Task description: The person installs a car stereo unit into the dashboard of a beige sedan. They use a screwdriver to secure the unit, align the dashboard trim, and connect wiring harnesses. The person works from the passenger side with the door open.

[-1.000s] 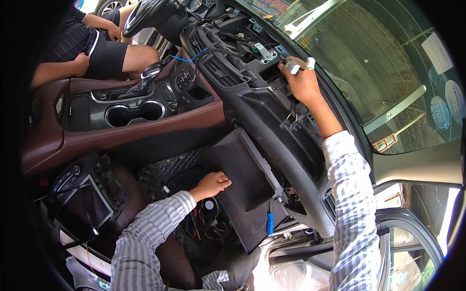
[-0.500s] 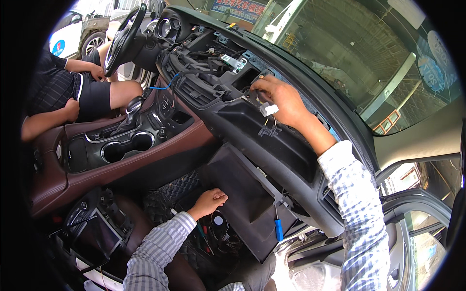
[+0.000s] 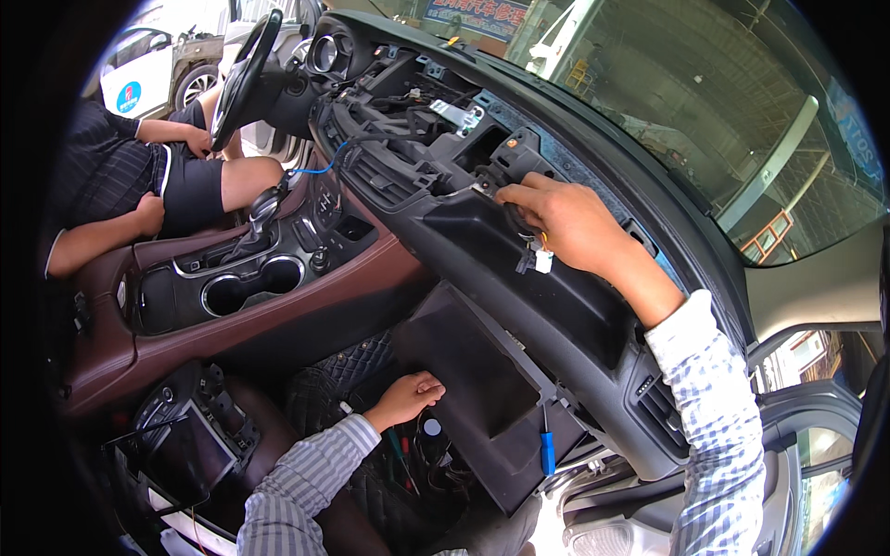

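Observation:
My right hand reaches over the opened dashboard, its fingers closed around a black wiring harness. A white connector on thin wires dangles below the fingers, with a dark plug beside it. Underneath is the black dash recess. Lower down, my left hand is loosely curled beside the lowered glovebox, with nothing visible in its fingers. A blue-handled screwdriver stands against the glovebox edge.
A person sits in the driver's seat behind the steering wheel. The gear lever and console lie between us. A removed screen unit rests at lower left. Tools and cables lie in the footwell.
My right hand has drawn slightly back along the dash with the harness. The white connector has swung lower and now hangs upright. The whole view has shifted; my left hand stays curled.

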Action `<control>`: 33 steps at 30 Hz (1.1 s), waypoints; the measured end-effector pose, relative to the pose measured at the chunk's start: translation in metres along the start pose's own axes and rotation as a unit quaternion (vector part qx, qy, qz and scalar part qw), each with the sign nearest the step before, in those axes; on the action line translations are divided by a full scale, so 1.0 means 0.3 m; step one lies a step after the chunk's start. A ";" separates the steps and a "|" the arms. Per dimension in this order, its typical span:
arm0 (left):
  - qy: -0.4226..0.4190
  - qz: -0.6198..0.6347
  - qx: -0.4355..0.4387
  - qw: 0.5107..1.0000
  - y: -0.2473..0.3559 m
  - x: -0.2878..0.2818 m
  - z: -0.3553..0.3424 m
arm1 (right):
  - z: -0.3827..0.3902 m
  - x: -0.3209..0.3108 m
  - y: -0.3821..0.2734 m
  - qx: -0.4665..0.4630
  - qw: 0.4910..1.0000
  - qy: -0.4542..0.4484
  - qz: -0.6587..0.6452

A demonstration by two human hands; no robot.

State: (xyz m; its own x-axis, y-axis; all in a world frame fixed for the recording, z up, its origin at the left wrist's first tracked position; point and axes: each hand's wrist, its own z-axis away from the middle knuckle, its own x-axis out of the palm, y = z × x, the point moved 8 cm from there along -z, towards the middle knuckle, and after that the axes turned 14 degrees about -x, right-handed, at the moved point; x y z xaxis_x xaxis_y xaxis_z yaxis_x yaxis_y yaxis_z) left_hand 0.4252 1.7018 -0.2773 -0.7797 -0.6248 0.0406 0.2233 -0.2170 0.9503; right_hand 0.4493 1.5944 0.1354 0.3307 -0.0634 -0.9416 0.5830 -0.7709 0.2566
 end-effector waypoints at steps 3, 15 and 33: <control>0.004 0.023 0.008 1.000 -0.013 0.000 0.002 | -0.009 -0.006 -0.024 0.014 0.999 -0.025 -0.018; 0.059 -0.067 0.032 0.996 0.011 -0.005 -0.003 | -0.111 -0.007 -0.121 0.013 0.982 -0.138 0.131; -0.074 0.306 0.082 0.946 0.312 -0.040 0.106 | -0.356 0.256 -0.036 0.002 0.970 -0.177 0.169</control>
State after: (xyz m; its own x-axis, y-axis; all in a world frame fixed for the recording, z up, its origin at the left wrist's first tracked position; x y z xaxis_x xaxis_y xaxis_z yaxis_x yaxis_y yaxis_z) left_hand 0.4368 1.7129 -0.1789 -0.6105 -0.4803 0.6297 0.5747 0.2785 0.7695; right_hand 0.5477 1.6655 0.0837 0.2267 -0.5250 -0.8204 0.4831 -0.6708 0.5627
